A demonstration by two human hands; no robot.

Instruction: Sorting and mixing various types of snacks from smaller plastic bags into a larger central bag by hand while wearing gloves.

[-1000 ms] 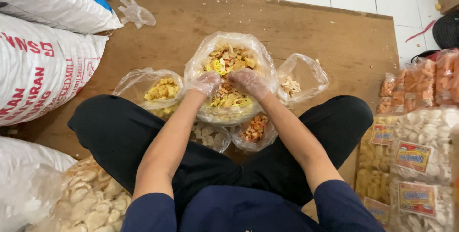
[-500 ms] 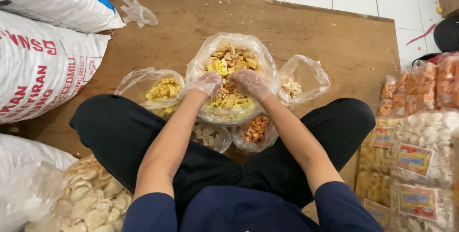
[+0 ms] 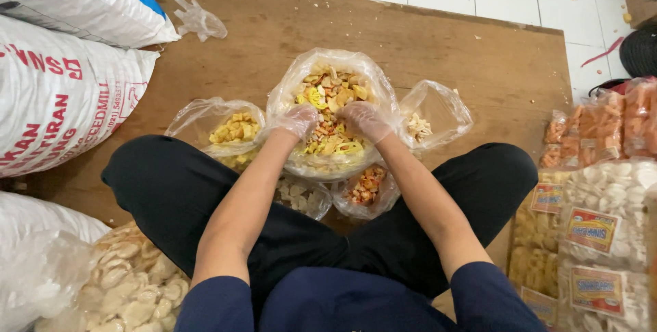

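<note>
- Little had moved since a second before: both gloved hands stayed sunk in the big clear bag of mixed crackers point(image 3: 333, 89), shifted only slightly among the pieces.
- That bag stood open on the wooden board point(image 3: 438, 44), between the person's knees, its mouth wide and its lower front hidden behind the wrists.
- Her left hand point(image 3: 295, 121), in a thin plastic glove, was curled down into the crackers; I could not tell whether it gripped any, since the fingers were buried.
- Her right hand point(image 3: 366, 121), gloved the same, lay just beside it, fingers bent into the heap; its hold was equally hard to make out.
- A smaller bag of yellow crackers point(image 3: 229, 129) sat to the left of the big one, touching it.
- Another bag with a few pale pieces point(image 3: 431, 121) sat to the right, mostly empty-looking.
- Two more bags, one of whitish chips point(image 3: 298, 198) and one of orange bits point(image 3: 366, 187), were half hidden under the forearms.
- White sacks point(image 3: 61, 92) were cut off at the left edge.
- Sealed snack packets point(image 3: 595, 215) piled at the right ran out of view.
- A crumpled spare glove point(image 3: 198, 20) lay on the board near the sacks.
</note>
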